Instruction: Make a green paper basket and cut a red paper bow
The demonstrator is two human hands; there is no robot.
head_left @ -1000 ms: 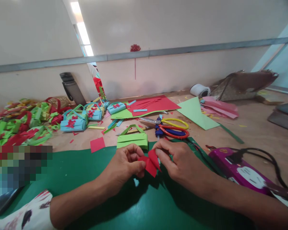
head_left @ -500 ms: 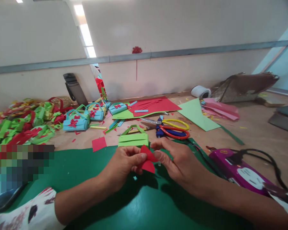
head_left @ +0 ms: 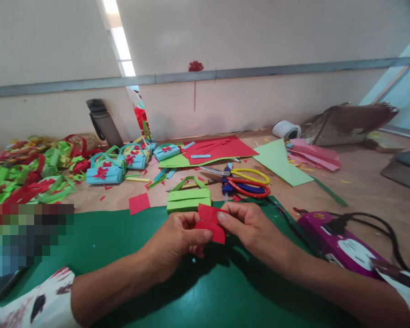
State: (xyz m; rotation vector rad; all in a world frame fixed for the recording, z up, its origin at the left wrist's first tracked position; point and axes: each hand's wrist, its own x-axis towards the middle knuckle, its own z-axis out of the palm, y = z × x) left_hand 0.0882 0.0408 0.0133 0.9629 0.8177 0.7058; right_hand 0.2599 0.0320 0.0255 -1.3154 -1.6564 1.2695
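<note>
Centre of the frame: cut red paper [head_left: 219, 234], its edges pinched by the fingers of the left hand [head_left: 181, 234] and right hand [head_left: 249, 225], near the green paper bag [head_left: 189, 197]. Apparent step: unfolding or shaping; the next move calls for light, even pressure.

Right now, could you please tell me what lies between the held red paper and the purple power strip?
Between the red paper and the purple power strip, the head view shows the right hand, gripping the paper's edge, then a dark cable.
</note>
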